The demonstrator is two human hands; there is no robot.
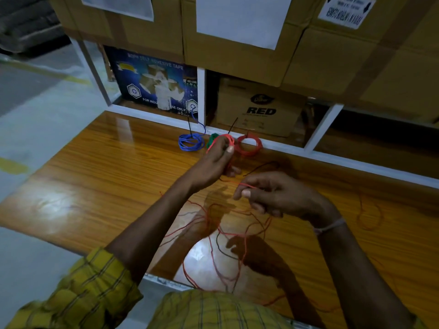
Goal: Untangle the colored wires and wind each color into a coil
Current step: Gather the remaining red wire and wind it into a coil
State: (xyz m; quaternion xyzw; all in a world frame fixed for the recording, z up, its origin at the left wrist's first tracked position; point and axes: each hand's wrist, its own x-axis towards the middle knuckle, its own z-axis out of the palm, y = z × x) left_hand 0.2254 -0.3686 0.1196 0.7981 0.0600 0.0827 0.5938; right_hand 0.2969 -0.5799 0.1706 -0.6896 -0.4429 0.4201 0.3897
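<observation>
The left hand [217, 160] was raised over the middle of the wooden table [107, 167], toward its far edge. Its fingers were curled around a partly wound orange-red coil [224, 140], and the thumb pressed on the loops. The right hand [268, 193] was nearer to the person and a little to the right. Its thumb and first finger pinched a thin orange-red wire [247, 185], and the other fingers were loosely bent below it. This strand went from the right hand toward the left hand.

Along the far edge of the table three finished coils lay in a row. The blue coil [191, 141] was on the left, with one loose end that rose up in front of the shelf. The green coil [212, 139] was just beside it and partly hidden behind the left hand. The red coil [249, 145] lay to the right of the held coil.

Near the front edge of the table, below the two hands, a loose tangle of wires [228, 243] was spread out, red and orange strands mixed with darker ones. A dark wire [263, 166] curved on the table between the hands. Behind the table stood cardboard boxes [259, 108] on a shelf.
</observation>
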